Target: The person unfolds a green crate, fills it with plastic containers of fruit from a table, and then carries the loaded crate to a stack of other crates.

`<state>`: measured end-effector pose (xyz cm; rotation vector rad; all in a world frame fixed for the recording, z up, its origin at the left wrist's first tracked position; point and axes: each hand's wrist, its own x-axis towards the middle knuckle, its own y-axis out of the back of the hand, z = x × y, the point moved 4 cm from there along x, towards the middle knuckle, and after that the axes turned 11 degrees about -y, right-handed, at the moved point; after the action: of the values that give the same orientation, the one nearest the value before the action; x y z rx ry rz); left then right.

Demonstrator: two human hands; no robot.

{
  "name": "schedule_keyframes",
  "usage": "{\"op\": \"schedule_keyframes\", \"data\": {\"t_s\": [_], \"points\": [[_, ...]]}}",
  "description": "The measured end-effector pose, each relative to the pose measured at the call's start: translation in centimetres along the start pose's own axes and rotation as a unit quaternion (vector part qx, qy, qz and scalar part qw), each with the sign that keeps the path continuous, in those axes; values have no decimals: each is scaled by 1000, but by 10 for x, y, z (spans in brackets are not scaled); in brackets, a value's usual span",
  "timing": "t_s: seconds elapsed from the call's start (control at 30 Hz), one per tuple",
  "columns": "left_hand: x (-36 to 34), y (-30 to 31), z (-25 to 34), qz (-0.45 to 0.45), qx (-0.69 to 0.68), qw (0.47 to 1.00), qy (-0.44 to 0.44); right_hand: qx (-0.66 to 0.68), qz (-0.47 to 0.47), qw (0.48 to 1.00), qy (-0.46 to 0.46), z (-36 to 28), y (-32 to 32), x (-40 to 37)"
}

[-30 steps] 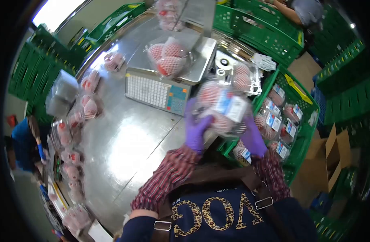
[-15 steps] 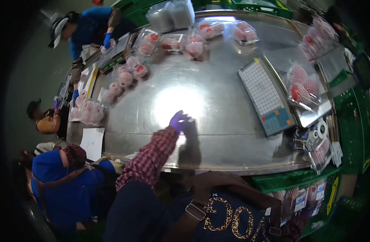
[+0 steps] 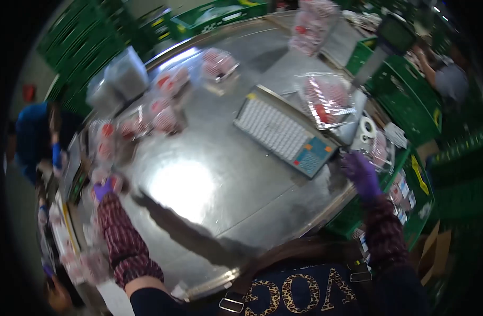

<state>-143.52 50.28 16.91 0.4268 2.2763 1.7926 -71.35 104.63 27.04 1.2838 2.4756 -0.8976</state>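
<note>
Left hand (image 3: 103, 190): purple-gloved, on one clear plastic pack of pink-netted red fruit (image 3: 100, 173), left side of silver metal counter (image 3: 241, 197); grip unclear.
Right hand (image 3: 360, 174): purple-gloved, near two white ring-shaped rolls (image 3: 362, 128); blurred, closure unclear.
Grey keypad scale (image 3: 275, 129): one, bearing one further pack (image 3: 328, 97).
</note>
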Motion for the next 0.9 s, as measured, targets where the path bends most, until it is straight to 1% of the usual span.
{"op": "schedule_keyframes", "data": {"t_s": [0.03,0.07,0.1,0.17,0.2,0.23,0.27,0.3,0.33,0.37,0.4,0.43,0.53,0.57,0.6,0.63,0.67,0.7,0.73,0.77,0.8,0.83,0.87,0.9], "points": [[34,-29,-29,85,-137,981,105,11,57,997,-42,2,-39,3],[17,-9,-13,101,-131,979,119,43,49,997,-44,10,-42,17],[1,13,-2,117,-125,976,133,61,64,996,-33,10,-56,21],[-3,23,0,120,-104,980,123,67,90,993,32,-3,-66,35],[-15,37,6,126,-146,975,107,69,99,991,61,-13,-64,43],[-45,66,25,131,-187,969,91,-1,174,979,110,-33,-50,51],[-69,94,45,136,-229,961,75,-71,247,954,155,-57,-34,58],[-79,114,60,130,-214,968,26,-43,272,949,151,-75,-22,58],[-94,132,68,124,-195,973,-16,-6,248,964,96,-84,-17,61],[-109,148,79,116,-175,976,-58,4,142,989,50,-87,-13,68],[-121,166,96,121,-194,969,-95,14,35,999,5,-86,-8,78],[-128,188,116,126,-211,960,-131,8,6,1000,9,-86,-1,90],[-152,260,199,124,-247,931,-239,87,-56,994,-28,-68,13,80],[-168,292,240,114,-310,905,-269,108,-37,993,-26,-61,26,70],[-179,317,276,156,-353,866,-319,135,-47,989,-38,-53,40,60],[-197,350,312,172,-342,850,-362,162,-56,984,-50,-45,53,50],[-197,360,340,183,-386,818,-385,189,-65,978,-62,-37,62,40],[-220,392,377,232,-369,788,-434,224,-62,971,-51,-30,66,29],[-227,407,415,255,-380,750,-477,240,-60,968,-46,-27,72,17],[-239,419,450,277,-387,697,-536,255,-58,964,-42,-26,77,3],[-250,424,486,327,-344,657,-586,270,-55,961,-37,-26,81,-12],[-257,421,522,316,-337,645,-609,245,-48,968,-15,-28,83,-26],[-264,415,558,324,-280,639,-639,238,-45,970,-8,-29,86,-38],[-272,406,594,387,-216,629,-639,231,-42,972,-1,-31,89,-48]]}}
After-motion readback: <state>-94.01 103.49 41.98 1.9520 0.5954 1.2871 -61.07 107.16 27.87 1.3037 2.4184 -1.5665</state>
